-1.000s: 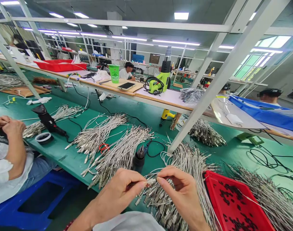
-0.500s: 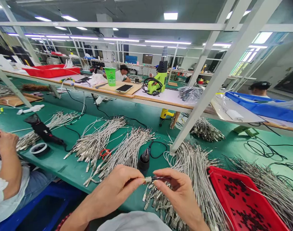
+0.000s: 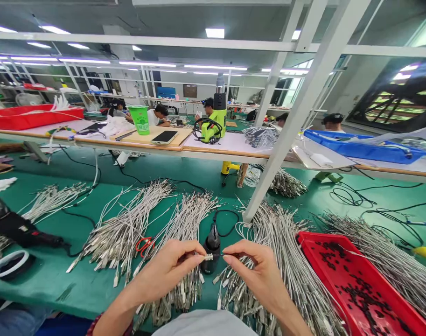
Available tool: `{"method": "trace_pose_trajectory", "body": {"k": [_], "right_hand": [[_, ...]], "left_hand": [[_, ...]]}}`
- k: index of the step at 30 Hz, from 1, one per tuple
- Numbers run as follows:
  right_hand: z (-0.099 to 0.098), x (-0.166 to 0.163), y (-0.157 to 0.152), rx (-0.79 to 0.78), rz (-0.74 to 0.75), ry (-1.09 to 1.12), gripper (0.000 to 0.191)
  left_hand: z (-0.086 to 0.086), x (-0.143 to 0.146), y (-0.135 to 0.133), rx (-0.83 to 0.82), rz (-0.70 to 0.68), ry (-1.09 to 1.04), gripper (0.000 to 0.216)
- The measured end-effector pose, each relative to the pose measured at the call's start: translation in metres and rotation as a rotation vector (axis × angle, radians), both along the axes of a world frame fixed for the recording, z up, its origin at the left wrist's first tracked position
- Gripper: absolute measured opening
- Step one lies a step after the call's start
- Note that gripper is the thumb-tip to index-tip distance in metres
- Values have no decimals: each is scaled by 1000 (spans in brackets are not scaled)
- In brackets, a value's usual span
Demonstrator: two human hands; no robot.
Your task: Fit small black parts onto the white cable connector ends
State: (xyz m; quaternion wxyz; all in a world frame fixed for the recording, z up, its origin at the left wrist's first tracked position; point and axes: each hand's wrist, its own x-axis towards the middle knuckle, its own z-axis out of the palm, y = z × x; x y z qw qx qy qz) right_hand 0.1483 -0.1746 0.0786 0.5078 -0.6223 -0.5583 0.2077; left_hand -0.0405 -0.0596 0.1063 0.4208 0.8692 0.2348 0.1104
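My left hand point(image 3: 176, 268) pinches a small pale connector point(image 3: 208, 257) between thumb and fingertips. Facing it, my right hand point(image 3: 256, 263) is closed in a pinch on a thin dark wire end point(image 3: 218, 255) beside the connector. Just behind and below the fingertips, a black heat gun point(image 3: 213, 238) stands nose-down in a dark holder, partly hidden. Bundles of white cables with metal-ended connectors lie on both sides: one bundle point(image 3: 190, 224) by my left hand, another point(image 3: 286, 247) under and beyond my right hand.
A red tray point(image 3: 303, 242) of small black pieces stands at right. Orange-handled scissors point(image 3: 144, 245) lie among the cables. A black heat gun point(image 3: 24, 228) and a tape roll point(image 3: 10, 263) are at left. A slanted white post point(image 3: 293, 107) meets the bench, below a shelf point(image 3: 230, 153).
The view has turned right, and the co-worker's hands at left have left the picture. My hands keep their pinch, and a small dark stretch now shows between connector and right fingertips.
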Motion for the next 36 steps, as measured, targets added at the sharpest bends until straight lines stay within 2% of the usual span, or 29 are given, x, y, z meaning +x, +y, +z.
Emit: {"method": "trace_pose_trajectory", "body": {"k": [6, 12, 18, 25, 36], "right_hand": [[5, -8, 11, 16, -80, -33, 10], [-3, -11, 20, 0, -138, -49, 8], [-10, -4, 31, -32, -144, 74, 10], [-32, 7, 50, 19, -193, 56, 11], [-60, 17, 57, -43, -211, -2, 11]], "left_hand": [[-6, 7, 21, 1, -84, -9, 35], [-13, 8, 34, 12, -112, -24, 36], [-18, 13, 44, 41, -90, -39, 37], [-31, 26, 55, 54, -74, -50, 34], [-59, 42, 72, 199, -61, -16, 36]]}}
